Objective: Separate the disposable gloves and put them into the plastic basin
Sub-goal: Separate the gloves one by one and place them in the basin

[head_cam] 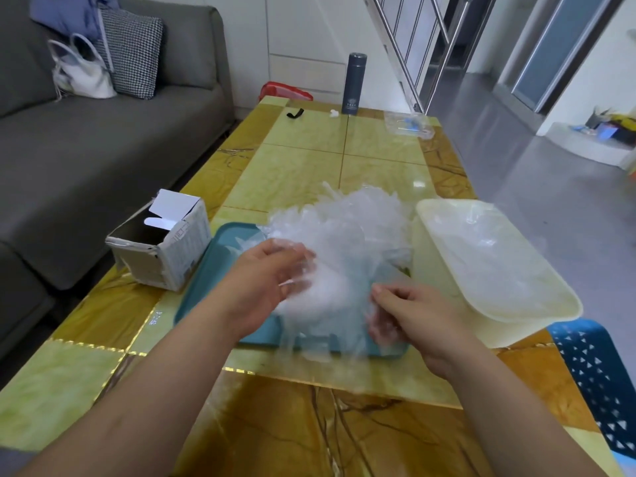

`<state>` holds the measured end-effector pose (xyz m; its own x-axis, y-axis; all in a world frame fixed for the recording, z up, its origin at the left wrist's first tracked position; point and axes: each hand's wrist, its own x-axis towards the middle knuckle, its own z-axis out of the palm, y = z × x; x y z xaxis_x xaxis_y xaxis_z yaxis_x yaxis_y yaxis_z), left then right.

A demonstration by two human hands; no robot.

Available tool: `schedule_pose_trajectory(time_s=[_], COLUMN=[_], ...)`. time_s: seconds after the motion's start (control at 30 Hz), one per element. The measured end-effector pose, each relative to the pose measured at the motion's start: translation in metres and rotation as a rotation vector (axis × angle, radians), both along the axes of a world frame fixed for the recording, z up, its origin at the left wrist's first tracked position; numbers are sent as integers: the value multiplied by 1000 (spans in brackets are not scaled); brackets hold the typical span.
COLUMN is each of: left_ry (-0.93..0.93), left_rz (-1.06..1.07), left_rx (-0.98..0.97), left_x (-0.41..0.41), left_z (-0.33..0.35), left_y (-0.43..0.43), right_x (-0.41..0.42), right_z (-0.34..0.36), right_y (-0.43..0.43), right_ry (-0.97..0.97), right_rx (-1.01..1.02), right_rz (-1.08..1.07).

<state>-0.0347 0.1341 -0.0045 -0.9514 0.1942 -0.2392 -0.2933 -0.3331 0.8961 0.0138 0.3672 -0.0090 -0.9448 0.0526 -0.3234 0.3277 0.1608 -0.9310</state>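
Observation:
A pile of clear disposable gloves lies on a teal tray in front of me. My left hand reaches into the left side of the pile, its fingers curled round some of the thin plastic. At the pile's near right edge my right hand pinches a glove, and a clear sheet hangs from it over the tray's front rim. Right of the tray stands the cream plastic basin, with a few clear gloves lying inside it.
An open white cardboard box sits left of the tray. At the far end of the yellow marble table stand a dark flask, a clear packet and a small black item. A grey sofa is on the left, a blue stool on the right.

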Motion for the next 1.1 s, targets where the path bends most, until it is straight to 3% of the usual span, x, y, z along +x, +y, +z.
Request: schedule_pose_trajectory(time_s=[0.1,0.17,0.27,0.33,0.4,0.57,0.67,0.7,0.83,1.1], left_ry=[14,33,25,32,81,404,618,627,584,604], left_rz=[-36,-189,-450,-476,-391,-30,-117,-192,-239,-24], left_rx=[36,6,59,61,-43,-732,-1334,-1445,-1459,-1244], left_x=[-3,0,9,10,9,1,-14,-18,-20,-19], left_z=[9,13,13,6,-4,-24,-44,-53,-68,-53], left_y=[-13,-16,-7,2,10,16,-1,-5,-5,-5], right_x=[-2,-3,-3,-1,3,-2,-3,-3,-2,1], right_z=[-4,0,10,10,5,-12,-15,-16,-16,-5], right_y=[1,-2,-6,-8,-5,-4,-4,-4,-3,10], right_ry=[17,130,154,95,8,-83,-67,-53,-67,-54], right_rx=[105,96,-101,-237,-389,-344,-260,-192,-47,47], right_rz=[-90,-97,130,295,310,64,-18,-24,-48,321])
